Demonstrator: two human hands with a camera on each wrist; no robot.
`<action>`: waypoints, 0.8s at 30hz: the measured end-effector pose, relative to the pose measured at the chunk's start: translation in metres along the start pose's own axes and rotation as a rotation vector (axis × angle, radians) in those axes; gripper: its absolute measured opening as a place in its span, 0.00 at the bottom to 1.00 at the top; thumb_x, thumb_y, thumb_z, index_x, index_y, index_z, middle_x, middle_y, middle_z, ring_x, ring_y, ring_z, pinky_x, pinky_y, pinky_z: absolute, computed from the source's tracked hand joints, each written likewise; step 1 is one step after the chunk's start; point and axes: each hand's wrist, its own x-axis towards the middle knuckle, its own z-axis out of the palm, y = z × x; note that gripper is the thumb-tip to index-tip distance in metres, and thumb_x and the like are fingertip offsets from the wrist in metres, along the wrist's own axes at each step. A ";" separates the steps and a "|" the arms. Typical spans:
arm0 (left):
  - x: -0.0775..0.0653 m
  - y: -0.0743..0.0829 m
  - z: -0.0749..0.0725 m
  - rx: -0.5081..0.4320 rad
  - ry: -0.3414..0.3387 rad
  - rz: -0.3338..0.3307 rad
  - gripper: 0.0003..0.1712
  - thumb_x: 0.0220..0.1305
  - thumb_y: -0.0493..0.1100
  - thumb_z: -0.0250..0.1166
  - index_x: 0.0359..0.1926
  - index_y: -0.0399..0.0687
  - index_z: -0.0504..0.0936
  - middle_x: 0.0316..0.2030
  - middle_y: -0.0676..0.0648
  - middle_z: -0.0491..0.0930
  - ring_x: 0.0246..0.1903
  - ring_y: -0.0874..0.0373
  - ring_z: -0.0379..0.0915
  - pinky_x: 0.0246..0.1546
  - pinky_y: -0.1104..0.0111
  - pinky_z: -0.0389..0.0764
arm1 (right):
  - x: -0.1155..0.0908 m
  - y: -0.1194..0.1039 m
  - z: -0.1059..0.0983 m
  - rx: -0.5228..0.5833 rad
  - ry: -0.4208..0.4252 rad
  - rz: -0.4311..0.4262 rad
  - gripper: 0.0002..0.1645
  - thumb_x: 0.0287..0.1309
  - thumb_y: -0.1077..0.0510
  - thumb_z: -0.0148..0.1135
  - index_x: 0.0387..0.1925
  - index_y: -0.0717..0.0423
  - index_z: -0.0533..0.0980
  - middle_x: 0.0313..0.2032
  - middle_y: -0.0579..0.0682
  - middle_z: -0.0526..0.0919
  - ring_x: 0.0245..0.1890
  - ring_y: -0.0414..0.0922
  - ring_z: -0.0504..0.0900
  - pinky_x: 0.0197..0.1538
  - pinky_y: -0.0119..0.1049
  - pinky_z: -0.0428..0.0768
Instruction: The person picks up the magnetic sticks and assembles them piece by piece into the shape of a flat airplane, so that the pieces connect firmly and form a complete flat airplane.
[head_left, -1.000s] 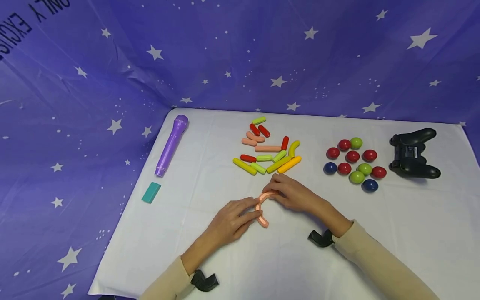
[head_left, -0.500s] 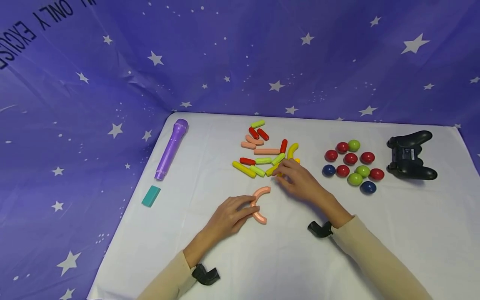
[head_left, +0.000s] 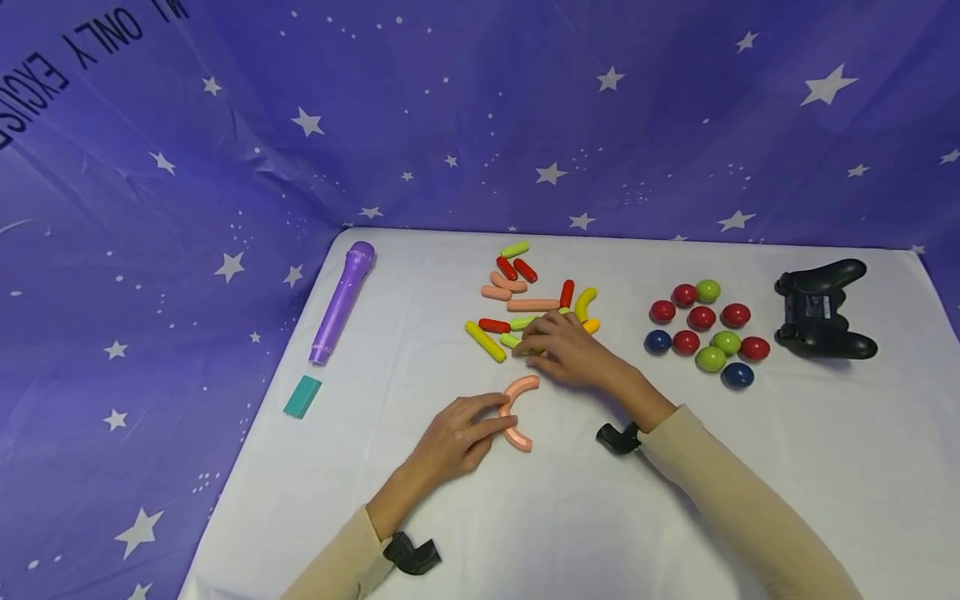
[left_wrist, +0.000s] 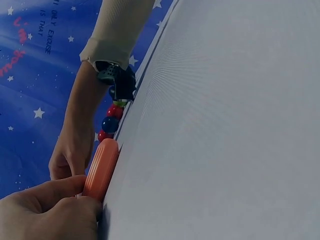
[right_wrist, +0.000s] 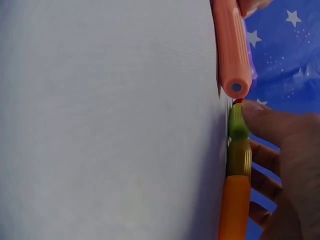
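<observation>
The left hand (head_left: 457, 437) is pinching a curved, salmon-pink, ribbed tube (head_left: 504, 411) between thumb and fingers, and the arc is bowing towards that hand, its two ends pointing away to the right. The right hand (head_left: 573, 354) is hovering or resting just beyond the tube's upper end, with its fingers bending over a loose cluster of short coloured sticks; whether it is gripping one, I cannot tell. In the right wrist view, a lime-green ribbed stick (right_wrist: 238, 120), an olive-yellow ribbed stick (right_wrist: 239, 157) and a smooth orange stick (right_wrist: 234, 207) are appearing in line beside that hand's thumb and fingers.

Just left of the right hand's fingertips, a straight yellow stick (head_left: 485, 342) and a short red stick (head_left: 494, 326) are lying near each other. Beyond the knuckles, a straight salmon-pink stick (head_left: 534, 305) and a curved yellow stick (head_left: 585, 304) are lying.

Well to the right of the right hand, glossy red, green and navy egg-shaped balls (head_left: 701, 317) are sitting before a black game controller (head_left: 821, 312). Beyond the left hand, further left, a teal rectangular block (head_left: 303, 397) and a purple toy microphone (head_left: 342, 302) are lying on the white-covered desk (head_left: 420, 350).
</observation>
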 end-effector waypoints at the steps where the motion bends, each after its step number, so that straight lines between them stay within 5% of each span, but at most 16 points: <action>1: 0.000 0.000 0.000 -0.002 -0.001 -0.002 0.24 0.57 0.34 0.63 0.55 0.55 0.84 0.58 0.45 0.77 0.57 0.54 0.75 0.53 0.63 0.78 | 0.000 0.001 0.000 0.004 0.009 0.002 0.11 0.60 0.54 0.67 0.45 0.42 0.85 0.48 0.46 0.82 0.54 0.49 0.71 0.56 0.51 0.65; 10: -0.001 0.001 0.003 -0.015 0.003 -0.020 0.22 0.58 0.34 0.62 0.53 0.54 0.85 0.58 0.46 0.77 0.57 0.55 0.75 0.54 0.63 0.78 | -0.007 0.002 0.002 -0.017 0.114 0.054 0.05 0.54 0.60 0.71 0.30 0.45 0.82 0.38 0.44 0.83 0.49 0.48 0.73 0.56 0.52 0.63; 24: 0.001 0.000 0.001 -0.030 0.012 -0.002 0.21 0.59 0.35 0.63 0.53 0.52 0.85 0.60 0.43 0.76 0.58 0.52 0.75 0.53 0.62 0.79 | -0.065 -0.027 -0.011 0.075 0.133 0.243 0.16 0.52 0.62 0.73 0.44 0.50 0.82 0.42 0.47 0.84 0.46 0.47 0.77 0.55 0.47 0.73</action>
